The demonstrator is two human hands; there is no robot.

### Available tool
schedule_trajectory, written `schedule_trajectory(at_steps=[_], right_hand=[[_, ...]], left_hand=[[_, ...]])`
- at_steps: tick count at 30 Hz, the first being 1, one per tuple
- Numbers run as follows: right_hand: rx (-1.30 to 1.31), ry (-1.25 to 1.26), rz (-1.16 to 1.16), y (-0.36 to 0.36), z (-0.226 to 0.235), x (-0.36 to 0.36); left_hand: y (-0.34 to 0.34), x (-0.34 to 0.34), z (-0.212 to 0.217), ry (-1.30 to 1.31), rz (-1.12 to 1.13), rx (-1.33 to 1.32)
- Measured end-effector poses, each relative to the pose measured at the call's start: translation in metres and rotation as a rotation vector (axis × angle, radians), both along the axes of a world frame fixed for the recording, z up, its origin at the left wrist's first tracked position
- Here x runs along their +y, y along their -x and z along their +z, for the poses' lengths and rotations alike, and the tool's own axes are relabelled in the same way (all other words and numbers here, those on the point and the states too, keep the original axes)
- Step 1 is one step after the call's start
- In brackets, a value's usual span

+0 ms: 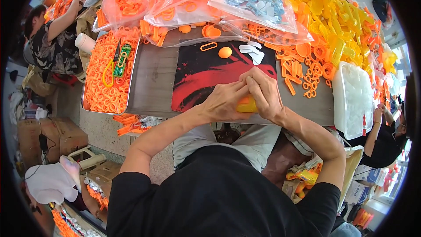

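Note:
Both my hands meet over the near edge of a black and red mat [193, 85]. My left hand [222, 101] and my right hand [265, 93] are closed around a yellow translucent plastic part [247, 105]; my fingers hide most of it. Farther up the mat lie an orange round cap [225, 52], an orange oval ring [208, 46] and several white, flat rounded pieces [253, 52]. Just right of the mat are orange plastic strips and small linked rings [312, 77].
On the left stands a metal tray [128, 98] of orange rings, with a green tool [122, 61] on top. A white bin [351, 101] is at the right. Bags of orange parts [184, 0] and a yellow heap [337, 13] fill the back. People sit on both sides.

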State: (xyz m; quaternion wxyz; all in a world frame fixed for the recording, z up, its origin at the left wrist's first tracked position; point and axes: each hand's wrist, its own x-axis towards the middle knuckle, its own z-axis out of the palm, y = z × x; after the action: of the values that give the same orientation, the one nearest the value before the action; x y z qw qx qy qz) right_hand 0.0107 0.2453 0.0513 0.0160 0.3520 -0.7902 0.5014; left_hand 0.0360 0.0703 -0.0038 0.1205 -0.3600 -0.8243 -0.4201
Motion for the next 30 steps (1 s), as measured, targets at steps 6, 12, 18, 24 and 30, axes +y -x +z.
schedule_trajectory(at_steps=[6, 12, 18, 24, 30], right_hand=[[-0.333, -0.110, 0.038, 0.070, -0.014, -0.021], [0.505, -0.464, -0.035, 0.124, -0.092, -0.045], [-0.669, 0.195, 0.034, 0.071, -0.044, -0.047], [-0.655, 0.422, 0.028, 0.017, -0.035, -0.040], [-0.624, 0.356, 0.207, 0.010, -0.020, -0.004]], left_hand=[[-0.017, -0.019, 0.005, -0.224, 0.167, -0.207], [-0.048, -0.089, 0.022, -0.687, 0.389, -0.415], [-0.047, -0.109, 0.017, -0.804, 0.546, -0.362], [-0.033, -0.080, 0.020, -0.751, 0.385, -0.386], [-0.032, -0.074, 0.020, -0.825, 0.166, -0.632]])
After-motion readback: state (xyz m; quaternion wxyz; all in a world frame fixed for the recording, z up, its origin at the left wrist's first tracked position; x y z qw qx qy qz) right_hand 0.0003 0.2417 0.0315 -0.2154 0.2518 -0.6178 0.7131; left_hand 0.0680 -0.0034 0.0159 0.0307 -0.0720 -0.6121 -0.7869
